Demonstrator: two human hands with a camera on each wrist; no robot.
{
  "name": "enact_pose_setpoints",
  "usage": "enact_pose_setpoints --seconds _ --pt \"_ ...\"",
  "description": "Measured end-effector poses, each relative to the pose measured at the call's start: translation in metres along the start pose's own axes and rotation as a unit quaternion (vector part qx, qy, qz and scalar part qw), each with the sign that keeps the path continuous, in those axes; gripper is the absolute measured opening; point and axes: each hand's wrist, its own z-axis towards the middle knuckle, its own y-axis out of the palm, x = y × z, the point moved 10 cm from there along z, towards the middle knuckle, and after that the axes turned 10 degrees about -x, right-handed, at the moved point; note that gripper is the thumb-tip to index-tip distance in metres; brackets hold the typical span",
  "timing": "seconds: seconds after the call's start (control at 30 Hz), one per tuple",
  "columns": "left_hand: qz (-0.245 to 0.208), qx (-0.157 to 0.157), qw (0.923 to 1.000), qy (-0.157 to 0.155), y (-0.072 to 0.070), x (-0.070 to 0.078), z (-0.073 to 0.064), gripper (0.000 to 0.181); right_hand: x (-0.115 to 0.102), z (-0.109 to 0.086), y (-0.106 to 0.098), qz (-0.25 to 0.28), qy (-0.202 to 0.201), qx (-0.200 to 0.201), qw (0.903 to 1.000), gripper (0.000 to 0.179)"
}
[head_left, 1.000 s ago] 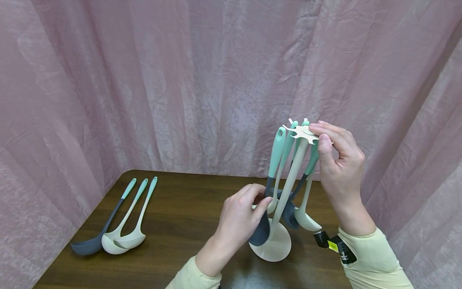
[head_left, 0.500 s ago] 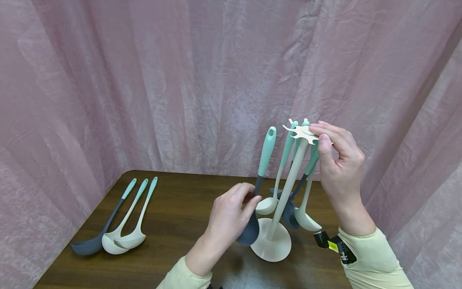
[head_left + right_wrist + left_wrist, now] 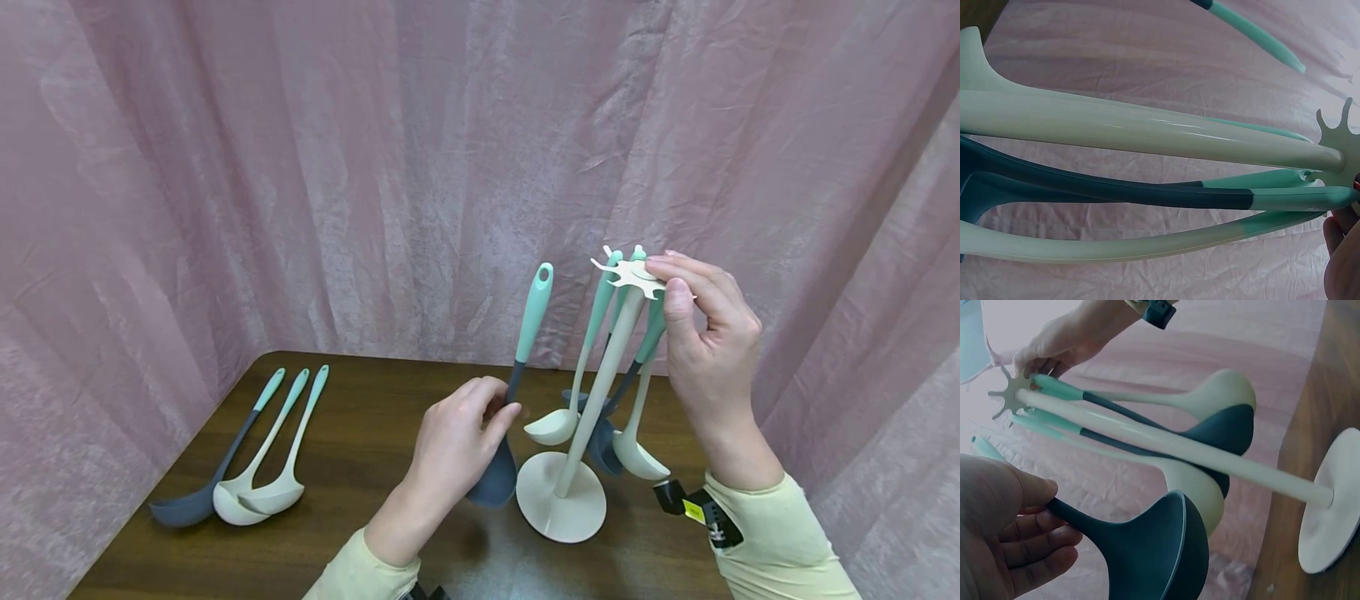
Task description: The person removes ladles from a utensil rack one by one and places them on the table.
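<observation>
My left hand [image 3: 453, 437] pinches a dark blue-grey ladle [image 3: 495, 482] by its neck, just above the bowl. The ladle stands nearly upright, its mint handle [image 3: 534, 312] pointing up and apart from the stand's hooks. A cream utensil stand [image 3: 606, 392] is beside it, on a round base. My right hand [image 3: 711, 342] holds the stand's hooked top, thumb at the rim and fingers over the disc. From the hooks hang a cream ladle [image 3: 553, 427] on the left, another cream ladle [image 3: 637, 457] on the right, and dark utensils [image 3: 602, 446] partly hidden behind the pole.
On the left of the brown table [image 3: 375, 467] lie three ladles: a dark one [image 3: 183, 508] and two cream ones [image 3: 234, 507], [image 3: 276, 497] whose bowls overlap. A pink curtain [image 3: 465, 183] hangs behind the table and along its sides.
My left hand has moved left with the dark ladle, whose handle top has come away from the stand's hooks. My right hand keeps its place on the stand's top.
</observation>
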Motion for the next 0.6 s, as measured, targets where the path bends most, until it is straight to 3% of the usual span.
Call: enact_pose_setpoints --seconds 0.6 --pt "0.044 0.005 0.9988 -0.022 -0.017 -0.031 -0.009 0.018 0.0 0.0 0.0 0.001 0.002 -0.004 1.0 0.027"
